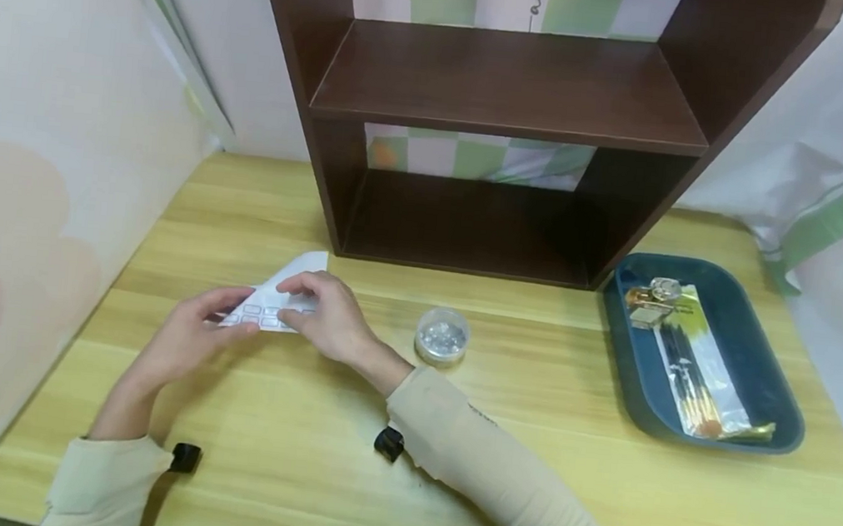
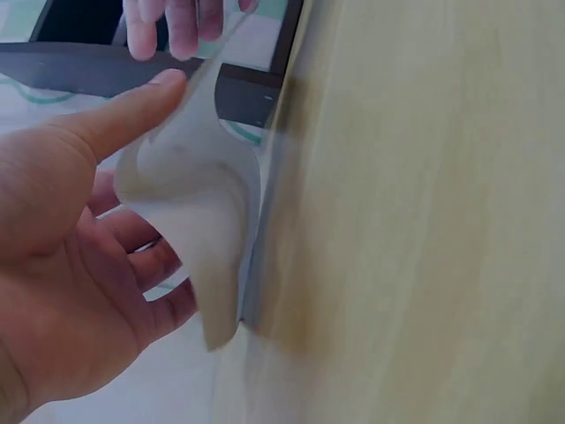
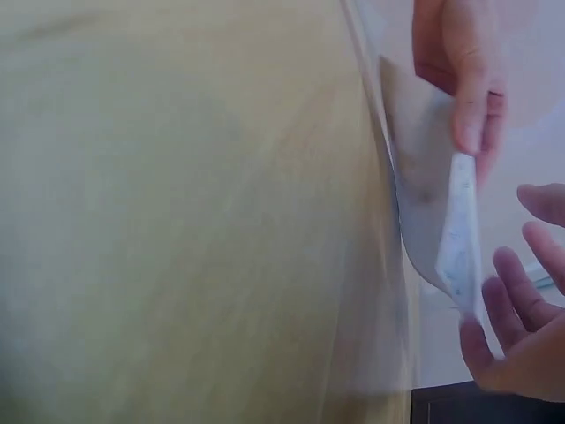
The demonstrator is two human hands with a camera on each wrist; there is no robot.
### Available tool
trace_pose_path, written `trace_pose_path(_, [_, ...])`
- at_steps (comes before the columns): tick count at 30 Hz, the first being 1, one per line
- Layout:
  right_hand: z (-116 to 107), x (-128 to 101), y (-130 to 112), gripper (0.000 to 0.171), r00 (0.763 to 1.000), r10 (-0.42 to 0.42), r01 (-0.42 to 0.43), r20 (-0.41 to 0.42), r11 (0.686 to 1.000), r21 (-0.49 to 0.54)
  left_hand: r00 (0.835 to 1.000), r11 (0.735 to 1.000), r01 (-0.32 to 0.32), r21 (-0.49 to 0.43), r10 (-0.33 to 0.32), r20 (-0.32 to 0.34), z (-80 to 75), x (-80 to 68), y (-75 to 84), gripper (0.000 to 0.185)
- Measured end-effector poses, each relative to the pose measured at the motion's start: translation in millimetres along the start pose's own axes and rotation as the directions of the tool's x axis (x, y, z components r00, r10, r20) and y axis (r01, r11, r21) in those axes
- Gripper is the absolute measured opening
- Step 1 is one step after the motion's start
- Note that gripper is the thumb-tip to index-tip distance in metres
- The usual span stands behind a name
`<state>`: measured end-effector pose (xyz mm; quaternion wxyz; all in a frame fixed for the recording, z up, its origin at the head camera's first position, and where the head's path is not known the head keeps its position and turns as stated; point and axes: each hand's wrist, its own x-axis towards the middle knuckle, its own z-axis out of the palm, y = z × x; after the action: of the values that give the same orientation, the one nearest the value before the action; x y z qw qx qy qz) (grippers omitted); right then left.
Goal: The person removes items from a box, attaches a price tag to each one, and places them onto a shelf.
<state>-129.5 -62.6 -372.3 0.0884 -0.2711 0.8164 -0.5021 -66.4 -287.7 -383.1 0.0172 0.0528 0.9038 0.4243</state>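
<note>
A white sticker sheet printed with rows of small outlined rectangles stands off the table, bent and curling. My left hand pinches its left end, thumb on one face and fingers behind, as the left wrist view shows of the sheet. Over the sheet's right part is my right hand, thumb and forefinger apart. In the right wrist view the right hand's fingers are spread beside the sheet's edge; whether a fingertip touches it, I cannot tell.
A round clear tub of silvery bits stands right of my right hand. Behind is a dark brown shelf unit. At the right, a dark teal tray holds a perfume bottle and a pack of brushes.
</note>
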Motion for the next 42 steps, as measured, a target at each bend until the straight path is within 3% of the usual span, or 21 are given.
trace_pose_path(6, [-1.0,1.2,-5.1,0.033,0.995,-0.098,0.095,-0.006,0.984,-0.150,0.998,1.000,-0.015,-0.024,0.014,-0.056,-1.4,0.0,9.0,0.050])
trace_pose_path(14, [-1.1,4.2,-10.4,0.038,0.974,-0.224,0.225,0.032,0.950,-0.218,0.995,0.993,-0.057,-0.100,0.048,-0.093,-3.5,-1.0,16.2,0.044])
trace_pose_path(21, [-5.1,6.4,-13.3,0.039,0.968,-0.232,0.251,0.095,0.901,-0.353,0.988,0.990,-0.115,-0.080,0.106,-0.112,-4.7,0.0,23.9,0.041])
trace_pose_path(26, [0.7,6.1,-11.8,0.038,0.963,-0.253,0.269,0.093,0.863,-0.427,0.991,0.994,-0.081,-0.078,0.072,-0.113,-3.8,-2.6,25.8,0.042])
trace_pose_path(29, [3.1,5.9,-10.6,0.033,0.959,-0.279,0.275,0.054,0.866,-0.417,0.990,0.990,-0.082,-0.118,0.068,-0.121,-3.9,-4.3,24.7,0.039])
trace_pose_path(34, [2.7,5.6,-9.9,0.029,0.948,-0.318,0.296,0.001,0.880,-0.371,0.982,0.966,-0.143,-0.214,0.112,-0.151,-4.0,-6.1,23.0,0.029])
trace_pose_path(42, [0.4,6.0,-14.6,0.029,0.954,-0.298,0.289,0.031,0.885,-0.365,0.972,0.962,-0.158,-0.223,0.112,-0.209,-2.3,-6.2,24.3,0.023])
